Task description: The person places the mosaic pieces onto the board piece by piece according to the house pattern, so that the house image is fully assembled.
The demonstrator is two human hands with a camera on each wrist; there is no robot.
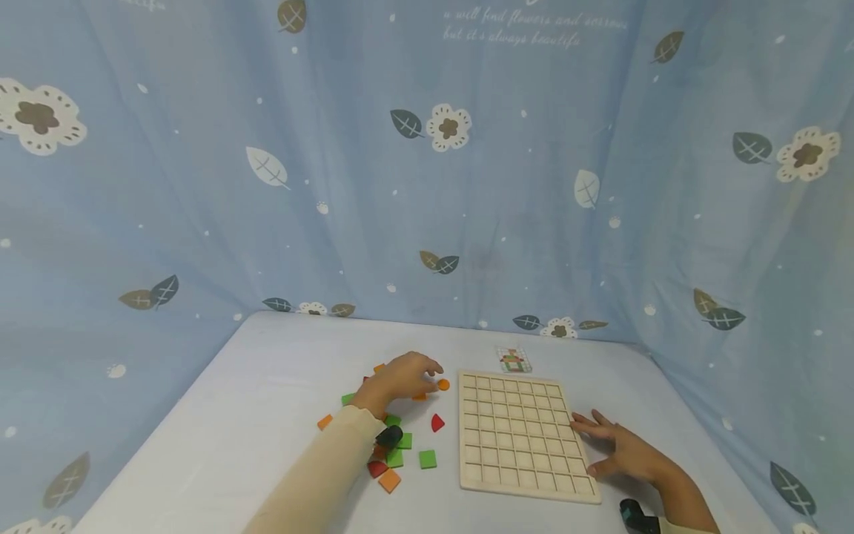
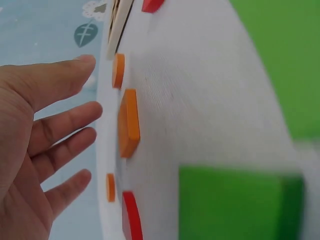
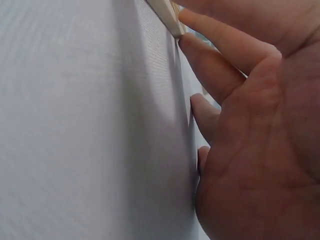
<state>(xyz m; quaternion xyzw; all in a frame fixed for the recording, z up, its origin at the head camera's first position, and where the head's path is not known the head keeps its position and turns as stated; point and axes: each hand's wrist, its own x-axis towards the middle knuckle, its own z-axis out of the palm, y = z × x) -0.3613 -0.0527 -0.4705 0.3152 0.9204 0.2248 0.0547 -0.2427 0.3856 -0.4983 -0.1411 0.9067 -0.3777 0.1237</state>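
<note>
My left hand (image 1: 402,377) hovers over loose coloured pieces with its fingers spread and nothing held. Closest to its fingertips is an orange round piece (image 1: 443,385), and an orange square tile (image 2: 129,123) lies just below the hand. A wooden grid board (image 1: 520,437) lies flat to the right. At that board's right edge, my right hand (image 1: 623,449) rests with loosely extended fingers, its fingertips touching the rim. Between left hand and board sits a red quarter-round piece (image 1: 437,423). The left forearm hides part of the pile.
Several green squares, such as a green tile (image 1: 428,459), lie near the left forearm, with an orange tile (image 1: 390,480) in front. Behind the board is a small pattern card (image 1: 513,360). A blue printed curtain (image 1: 427,185) surrounds the white tabletop (image 1: 267,386).
</note>
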